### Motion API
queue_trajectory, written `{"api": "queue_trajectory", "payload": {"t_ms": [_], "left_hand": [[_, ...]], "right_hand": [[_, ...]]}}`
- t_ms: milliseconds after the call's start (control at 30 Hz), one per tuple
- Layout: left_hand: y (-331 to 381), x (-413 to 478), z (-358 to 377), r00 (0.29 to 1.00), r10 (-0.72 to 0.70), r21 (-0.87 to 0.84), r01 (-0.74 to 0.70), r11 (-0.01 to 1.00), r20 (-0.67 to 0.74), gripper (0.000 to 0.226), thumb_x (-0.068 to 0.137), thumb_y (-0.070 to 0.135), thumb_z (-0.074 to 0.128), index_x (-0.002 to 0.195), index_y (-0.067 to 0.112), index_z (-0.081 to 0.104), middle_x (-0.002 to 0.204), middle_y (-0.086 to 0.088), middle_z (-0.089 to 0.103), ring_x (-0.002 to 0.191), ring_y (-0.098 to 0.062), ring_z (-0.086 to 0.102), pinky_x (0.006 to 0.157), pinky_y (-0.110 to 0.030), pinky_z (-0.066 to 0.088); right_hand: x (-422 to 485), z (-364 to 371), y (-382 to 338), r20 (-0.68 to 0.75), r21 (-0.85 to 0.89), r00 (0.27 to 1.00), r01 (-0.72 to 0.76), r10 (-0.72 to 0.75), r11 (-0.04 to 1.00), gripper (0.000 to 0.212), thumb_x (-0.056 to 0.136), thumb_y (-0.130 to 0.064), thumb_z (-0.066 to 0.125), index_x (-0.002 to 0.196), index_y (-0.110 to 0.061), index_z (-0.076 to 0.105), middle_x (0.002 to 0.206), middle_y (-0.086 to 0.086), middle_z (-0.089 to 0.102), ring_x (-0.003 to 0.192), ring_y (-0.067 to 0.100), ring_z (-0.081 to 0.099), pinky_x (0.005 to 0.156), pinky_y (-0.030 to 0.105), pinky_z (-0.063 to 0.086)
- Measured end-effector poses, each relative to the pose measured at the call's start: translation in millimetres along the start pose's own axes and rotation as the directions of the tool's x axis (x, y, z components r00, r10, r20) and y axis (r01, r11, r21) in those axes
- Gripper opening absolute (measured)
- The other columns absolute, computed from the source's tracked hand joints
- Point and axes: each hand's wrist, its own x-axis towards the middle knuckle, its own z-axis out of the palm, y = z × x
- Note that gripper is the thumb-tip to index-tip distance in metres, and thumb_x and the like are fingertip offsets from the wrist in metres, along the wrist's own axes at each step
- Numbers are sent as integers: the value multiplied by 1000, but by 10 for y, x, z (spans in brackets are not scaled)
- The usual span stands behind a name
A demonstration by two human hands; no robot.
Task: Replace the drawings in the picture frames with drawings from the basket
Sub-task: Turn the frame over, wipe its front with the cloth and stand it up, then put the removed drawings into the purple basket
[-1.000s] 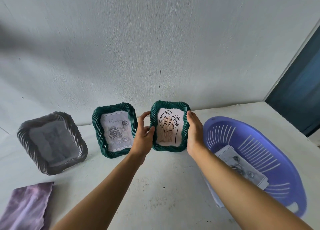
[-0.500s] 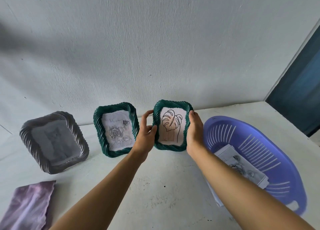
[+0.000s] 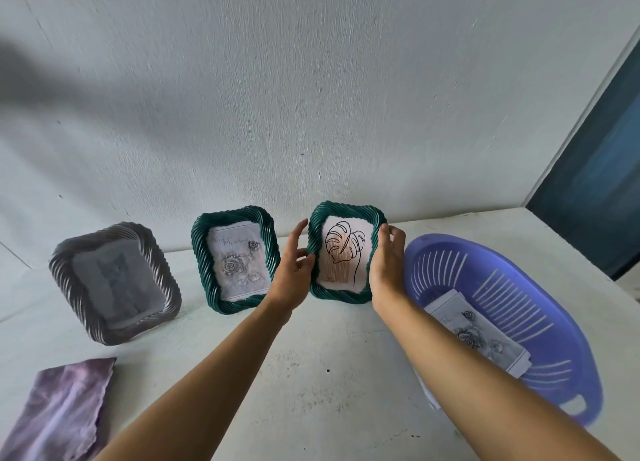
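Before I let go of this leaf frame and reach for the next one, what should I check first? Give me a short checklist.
1. Leaf frame stands upright on the table: ok.
2. Its back support holds it: cannot tell, hidden.
3. Leaf drawing faces out: ok.
4. Left hand loose: ok, fingers straight beside the rim.
5. Right hand loose: cannot tell, its fingers lie at the frame's right edge.
6. Rose frame apart from the leaf frame: ok.
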Motion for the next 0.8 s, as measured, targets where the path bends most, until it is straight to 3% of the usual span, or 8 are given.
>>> {"api": "queue_trajectory", "payload": {"t_ms": [100,233,367,433,500,567,700,800], "left_hand": [[57,-21,-24,1000,-1,12,1,1000,2,63,106,2,36,155,41,26,134,-7,58,115,-10,60,78,-12,52],[204,-103,-66,999,20,28,-21,999,35,59,107,6,39,157,36,24,156,-2,41,138,-8,41,103,-17,36],[337,-273,-113,995,56,36,-59,998,77,55,107,6,39,157,26,26,156,4,36,130,4,35,89,2,36],[385,-362,-178,993,87,45,-90,995,80,50,107,11,42,154,27,36,153,8,40,129,7,40,98,-5,37],[407,-461,-253,993,97,49,-100,994,65,40,106,16,46,141,34,52,147,6,51,128,-5,53,107,-27,43],[427,-574,-315,996,90,59,-91,994,18,28,105,18,49,122,34,64,127,4,66,113,-12,65,100,-40,51],[441,-819,-449,992,95,72,-90,993,-77,17,104,15,51,106,19,68,82,1,69,80,-18,70,83,-41,56],[412,-963,-552,990,87,86,-77,993,-111,13,103,17,54,101,18,67,73,-5,65,70,-19,63,72,-38,53]], "right_hand": [[-50,-36,-121,34,-24,999,19,-18,1000,33,106,-43,34,131,-23,44,109,-11,55,107,19,51,91,34,37],[-101,-107,-233,91,-37,994,70,-67,997,45,106,-45,30,146,-25,34,147,0,44,130,22,46,95,31,34],[-228,-187,-282,127,-17,983,136,-132,991,46,106,-44,33,148,-24,32,155,-1,39,135,18,43,94,25,30],[-315,-233,-277,140,2,970,200,-198,980,45,106,-41,37,147,-22,35,154,-3,40,136,13,42,97,23,31],[-406,-292,-257,154,-7,953,265,-261,964,44,105,-39,43,145,-21,37,148,-9,43,130,5,42,101,24,33],[-504,-350,-219,156,-24,935,325,-317,946,45,101,-40,50,141,-20,41,140,-14,45,125,-1,41,101,22,34],[-681,-484,-108,173,32,905,390,-390,920,36,89,-38,54,122,-23,50,131,-4,57,123,6,53,95,19,41],[-765,-611,-84,236,44,884,405,-404,913,15,94,-21,61,107,-26,55,104,-2,65,96,15,67,81,28,51]]}}
